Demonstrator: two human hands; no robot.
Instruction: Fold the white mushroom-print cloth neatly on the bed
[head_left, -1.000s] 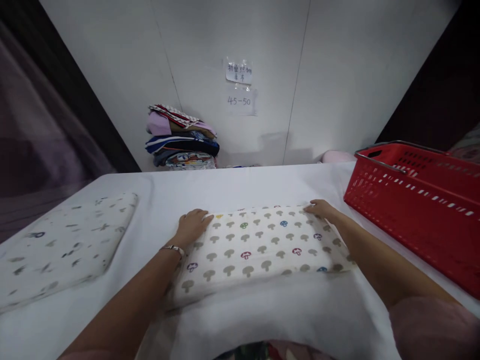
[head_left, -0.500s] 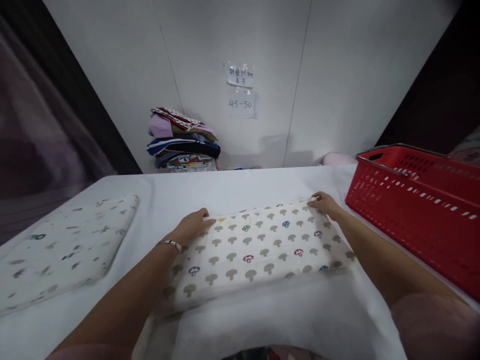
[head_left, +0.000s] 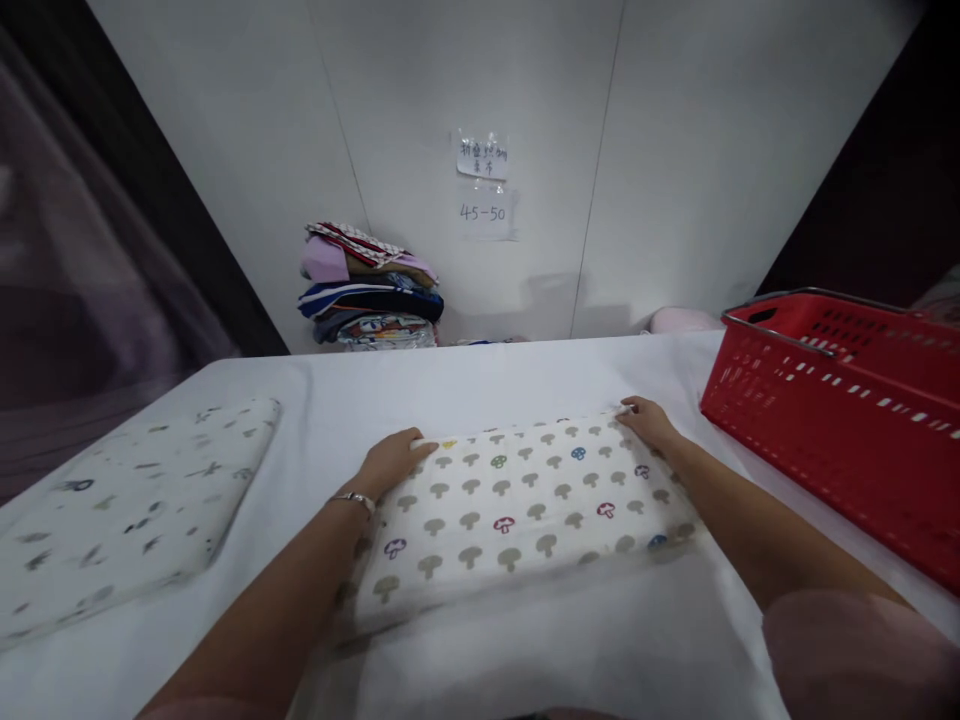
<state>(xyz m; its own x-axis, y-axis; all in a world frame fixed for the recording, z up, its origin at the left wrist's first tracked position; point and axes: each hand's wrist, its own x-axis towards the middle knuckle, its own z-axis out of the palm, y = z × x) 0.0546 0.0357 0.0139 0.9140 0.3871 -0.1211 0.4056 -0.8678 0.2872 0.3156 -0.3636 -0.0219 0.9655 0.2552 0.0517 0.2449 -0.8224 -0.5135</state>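
Left grip (head_left: 391, 462) and right grip (head_left: 649, 422) pinch the cloth's (head_left: 521, 495) edge, table (head_left: 517, 385) beyond.

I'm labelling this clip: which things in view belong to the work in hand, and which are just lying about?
In use:
mushroom-print cloth, left hand and right hand at its far corners
white table beneath

Apparently lying about:
folded printed cloth, left
red basket, right
fabric stack near the wall

A thin, silvery bracelet (head_left: 354, 498) circles the left wrist (head_left: 367, 486). Dusky pink sleeves show at the near edge — the right sleeve (head_left: 855, 650) loose and softly rounded.
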